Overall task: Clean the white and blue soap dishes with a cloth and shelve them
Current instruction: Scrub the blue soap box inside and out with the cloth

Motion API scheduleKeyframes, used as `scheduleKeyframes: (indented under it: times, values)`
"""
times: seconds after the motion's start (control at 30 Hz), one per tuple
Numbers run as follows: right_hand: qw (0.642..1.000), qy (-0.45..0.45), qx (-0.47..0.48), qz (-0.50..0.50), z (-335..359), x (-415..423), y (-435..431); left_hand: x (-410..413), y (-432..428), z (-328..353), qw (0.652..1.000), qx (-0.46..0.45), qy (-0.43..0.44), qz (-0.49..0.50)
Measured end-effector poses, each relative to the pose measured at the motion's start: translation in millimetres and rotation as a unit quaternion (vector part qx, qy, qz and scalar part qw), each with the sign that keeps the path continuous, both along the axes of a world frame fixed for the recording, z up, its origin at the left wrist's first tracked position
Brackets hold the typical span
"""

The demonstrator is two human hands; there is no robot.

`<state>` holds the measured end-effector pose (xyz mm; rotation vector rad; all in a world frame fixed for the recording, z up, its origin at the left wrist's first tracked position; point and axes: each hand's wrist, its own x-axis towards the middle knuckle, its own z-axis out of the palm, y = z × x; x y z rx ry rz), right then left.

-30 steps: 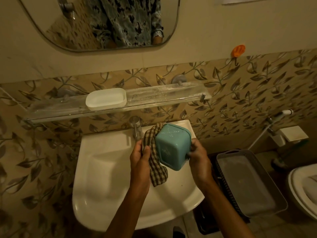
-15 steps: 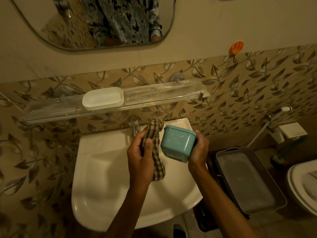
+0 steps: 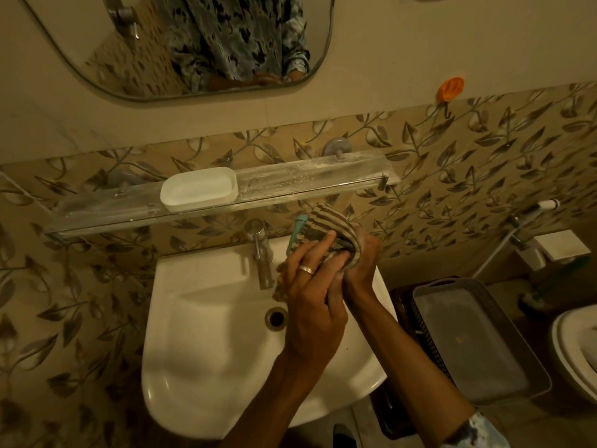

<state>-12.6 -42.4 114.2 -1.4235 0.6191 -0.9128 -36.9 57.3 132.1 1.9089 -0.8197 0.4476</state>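
Both hands over sink point(image 3: 200, 318) rear edge: left hand point(image 3: 315, 305) presses checked cloth point(image 3: 332, 229) onto blue soap dish point(image 3: 298, 226), right hand point(image 3: 360, 263) grips it underneath. White soap dish point(image 3: 199, 188) on glass shelf point(image 3: 307, 181), right half free. No readable text.

Sink point(image 3: 206, 350), tap point(image 3: 260, 250), mirror point(image 3: 161, 43), basket point(image 3: 484, 347)

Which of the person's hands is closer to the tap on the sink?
The left. The left hand is just right of the tap, pressing the cloth on the blue soap dish. The right hand is beyond it, farther right.
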Motion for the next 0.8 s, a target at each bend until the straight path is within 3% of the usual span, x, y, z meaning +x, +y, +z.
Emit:
scheduleKeyframes:
  times: [0.1,0.23,0.3,0.5,0.67,0.8]
  values:
    - [0.998,-0.008,0.058,-0.018,10,6,1,15,3,9,0.999,-0.025,-0.029,0.033]
    - [0.997,0.008,0.072,-0.032,24,15,1,37,10,23,0.988,-0.107,0.067,0.086]
    - [0.997,0.003,0.067,-0.034,28,17,2,34,6,27,0.987,-0.105,0.074,0.097]
    - [1.0,-0.021,-0.01,-0.008,36,18,5,13,-1,26,0.997,-0.036,-0.041,0.046]
    - [0.999,-0.018,0.026,-0.039,43,19,12,43,16,40,0.972,-0.153,0.131,0.12]
    - [0.999,-0.016,0.002,-0.044,45,21,15,34,12,42,0.977,-0.151,0.1,0.108]
